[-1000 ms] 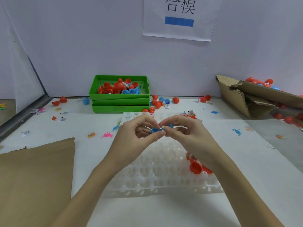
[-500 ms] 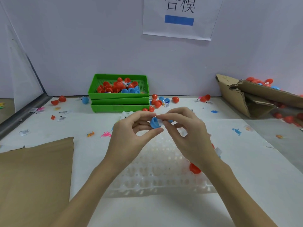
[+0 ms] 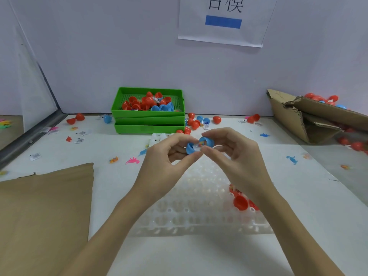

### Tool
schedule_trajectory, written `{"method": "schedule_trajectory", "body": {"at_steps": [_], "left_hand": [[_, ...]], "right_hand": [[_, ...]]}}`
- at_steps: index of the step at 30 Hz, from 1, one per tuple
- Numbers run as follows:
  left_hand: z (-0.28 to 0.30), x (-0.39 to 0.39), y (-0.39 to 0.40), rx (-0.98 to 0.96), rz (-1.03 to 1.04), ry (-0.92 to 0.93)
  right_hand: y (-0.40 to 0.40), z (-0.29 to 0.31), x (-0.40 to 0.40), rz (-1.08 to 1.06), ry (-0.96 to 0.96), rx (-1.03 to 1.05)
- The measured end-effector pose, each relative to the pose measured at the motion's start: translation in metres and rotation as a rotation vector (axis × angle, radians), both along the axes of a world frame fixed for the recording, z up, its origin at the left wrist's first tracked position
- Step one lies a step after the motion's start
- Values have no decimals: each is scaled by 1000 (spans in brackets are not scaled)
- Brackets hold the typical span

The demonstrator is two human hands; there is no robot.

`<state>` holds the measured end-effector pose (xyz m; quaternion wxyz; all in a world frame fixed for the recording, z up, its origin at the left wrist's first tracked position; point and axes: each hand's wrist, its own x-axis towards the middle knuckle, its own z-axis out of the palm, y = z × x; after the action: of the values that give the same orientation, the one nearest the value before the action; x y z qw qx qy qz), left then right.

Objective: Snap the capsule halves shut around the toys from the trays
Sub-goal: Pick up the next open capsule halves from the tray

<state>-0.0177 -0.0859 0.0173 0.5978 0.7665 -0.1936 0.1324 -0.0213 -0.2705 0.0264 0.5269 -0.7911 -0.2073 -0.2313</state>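
Observation:
Above the white dimpled tray (image 3: 191,218), my left hand (image 3: 165,162) pinches a blue capsule half (image 3: 190,148) between thumb and fingers. My right hand (image 3: 235,156) pinches a second blue capsule half (image 3: 208,141), its open side turned toward the first. A small wrapped toy (image 3: 199,146) shows in the gap between the two halves. The halves are close together but apart. A stack of green trays (image 3: 148,124) at the back holds several red and blue capsule halves.
Red capsule pieces (image 3: 241,203) sit in the white tray's right side. A brown paper sheet (image 3: 43,212) covers the table's left front. A torn cardboard box (image 3: 310,120) with capsules lies at the right back. Loose capsules, small toys and labels are scattered on the table.
Both hands have lifted slightly. The right hand now holds a second blue half turned toward the left hand's half, with the wrapped toy showing between them.

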Motion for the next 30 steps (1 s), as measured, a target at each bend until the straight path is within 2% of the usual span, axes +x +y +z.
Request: {"method": "schedule_trajectory", "body": {"at_steps": [11,20,30], "left_hand": [[-5,3,0,-22,-30,3],[0,-1,0,-161,4,-14],[-4,-2,2,-6,78,-259]], "right_hand": [[1,-6,1,11,17,-82],[4,-1,-2,118,121,140],[2,-1,-6,98,-3,100]]}}
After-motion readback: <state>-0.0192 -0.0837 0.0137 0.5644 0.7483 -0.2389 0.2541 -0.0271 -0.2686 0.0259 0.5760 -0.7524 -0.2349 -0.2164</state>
